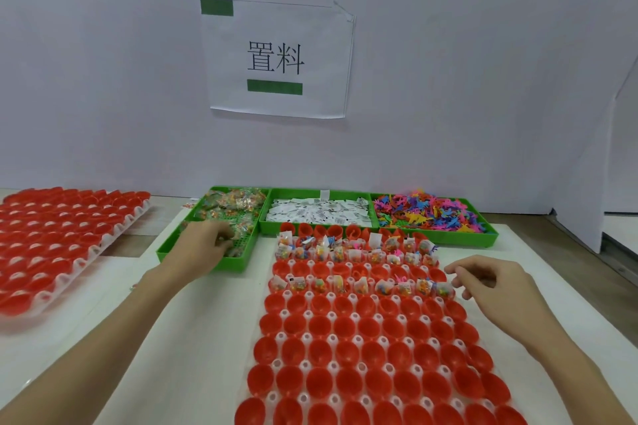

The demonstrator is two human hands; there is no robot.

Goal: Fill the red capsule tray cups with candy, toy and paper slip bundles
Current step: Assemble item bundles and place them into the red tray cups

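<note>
A: Checking progress: red capsule tray (362, 348) at worktop's near edge, roughly three far rows hold bundles, near rows bare.
B: Left hand (203, 245) pinching candy in green bin (172, 254); right hand (490, 281) loosely curled, seemingly holding nothing.

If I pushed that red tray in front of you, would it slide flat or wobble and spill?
The red tray would probably flex: its clear base looks thin. It likely feels light, since most cups are empty. The bundles poke above their cups, so a hard shove might tip some out. The left hand is in the candy bin, the right hand hovers by the tray's edge.
</note>
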